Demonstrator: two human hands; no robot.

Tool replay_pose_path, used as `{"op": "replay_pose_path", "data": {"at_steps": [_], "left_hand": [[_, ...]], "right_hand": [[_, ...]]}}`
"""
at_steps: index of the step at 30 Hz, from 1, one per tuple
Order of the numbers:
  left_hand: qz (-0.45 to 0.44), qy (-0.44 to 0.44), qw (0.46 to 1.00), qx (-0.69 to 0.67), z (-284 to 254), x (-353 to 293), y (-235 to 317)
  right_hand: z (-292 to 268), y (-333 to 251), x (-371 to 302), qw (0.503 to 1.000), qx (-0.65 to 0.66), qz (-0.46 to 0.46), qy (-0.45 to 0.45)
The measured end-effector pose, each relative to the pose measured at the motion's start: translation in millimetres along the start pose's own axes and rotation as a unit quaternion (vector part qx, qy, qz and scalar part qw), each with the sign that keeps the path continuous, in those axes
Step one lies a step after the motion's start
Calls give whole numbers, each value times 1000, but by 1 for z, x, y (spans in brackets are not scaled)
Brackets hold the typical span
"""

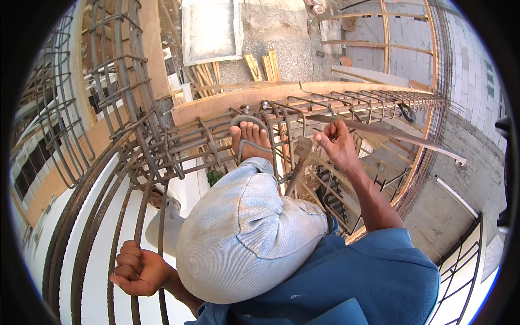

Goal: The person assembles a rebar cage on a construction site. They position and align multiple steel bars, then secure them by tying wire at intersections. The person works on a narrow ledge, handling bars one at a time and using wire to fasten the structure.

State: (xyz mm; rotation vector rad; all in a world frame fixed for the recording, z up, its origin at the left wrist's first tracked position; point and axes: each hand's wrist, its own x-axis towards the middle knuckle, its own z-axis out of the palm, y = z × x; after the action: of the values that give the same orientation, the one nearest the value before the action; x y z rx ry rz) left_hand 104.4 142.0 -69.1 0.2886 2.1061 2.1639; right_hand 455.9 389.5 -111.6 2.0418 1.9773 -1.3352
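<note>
My left hand is clenched around a rusty vertical rebar bar at the lower left. My right hand reaches forward and pinches a thin steel bar running along the top of a horizontal rebar cage. My bent knee in light grey trousers fills the middle. A foot in a sandal rests on the cage bars. A hammer hangs beside the knee, just below my right hand.
A wooden formwork board runs behind the cage. A vertical rebar column cage rises at the upper left. Timber pieces lie on gravel ground far below. A block wall stands at the right, a metal railing at the lower right.
</note>
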Motion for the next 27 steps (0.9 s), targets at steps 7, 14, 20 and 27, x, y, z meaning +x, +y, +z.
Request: {"op": "replay_pose_path", "data": {"at_steps": [7, 14, 20, 27], "left_hand": [[-38, -62, 997, 5, 0, 4, 2], [-51, -56, 997, 15, 4, 5, 3], [-24, -21, 999, -6, 7, 4, -2], [-2, -22, 1000, -12, 4, 6, -4]], "right_hand": [[140, 120, -97, 973, -16, 188, 132], [136, 88, -105, 948, 95, 159, 260], [48, -30, -58, 964, 133, 29, 227], [-176, -202, -75, 920, 314, -133, 194]]}}
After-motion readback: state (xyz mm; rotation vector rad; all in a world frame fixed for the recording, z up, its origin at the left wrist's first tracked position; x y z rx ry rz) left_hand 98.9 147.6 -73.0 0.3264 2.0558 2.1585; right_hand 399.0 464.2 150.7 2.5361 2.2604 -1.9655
